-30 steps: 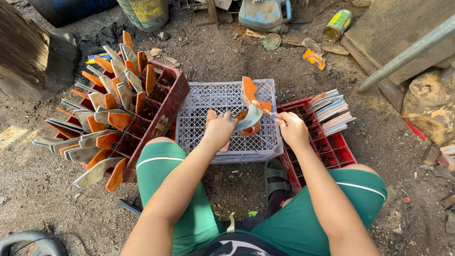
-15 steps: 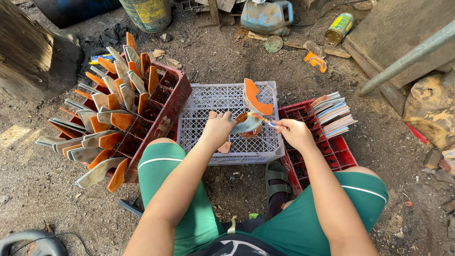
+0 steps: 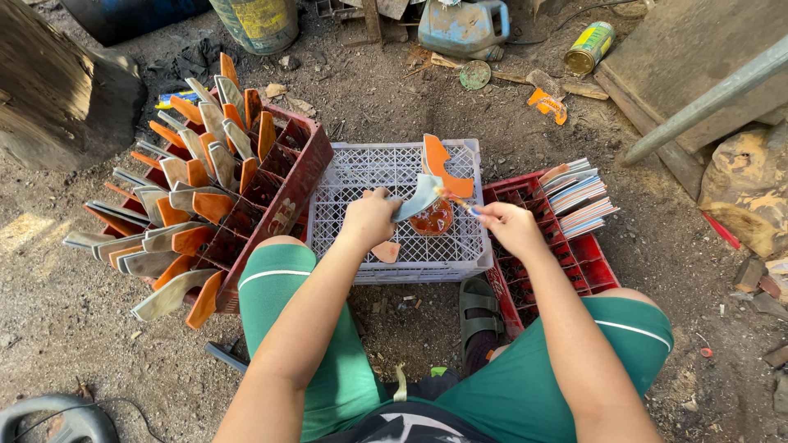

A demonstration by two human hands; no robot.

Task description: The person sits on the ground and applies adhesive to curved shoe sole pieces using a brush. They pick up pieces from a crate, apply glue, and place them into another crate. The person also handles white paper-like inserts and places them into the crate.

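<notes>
My left hand (image 3: 368,220) grips a grey metal blade (image 3: 419,197) by its lower end, holding it over a white plastic crate (image 3: 361,172). My right hand (image 3: 509,228) pinches a thin brush (image 3: 456,202) whose orange-wet tip touches the blade. Just under the blade, a small container of orange paint (image 3: 432,220) sits on the white crate. A blade painted orange (image 3: 439,160) stands upright at the crate's far edge. A small orange piece (image 3: 386,251) lies below my left hand.
A red crate (image 3: 287,189) on the left holds several blades with orange-painted ends (image 3: 189,180), fanned outward. A second red crate (image 3: 591,254) on the right carries a stack of blades (image 3: 574,193). Cans, a jug, a metal bar and scraps lie on the dirt around.
My left hand has tilted the grey blade flatter and lower over the paint container. My right hand has brought the brush tip against it.
</notes>
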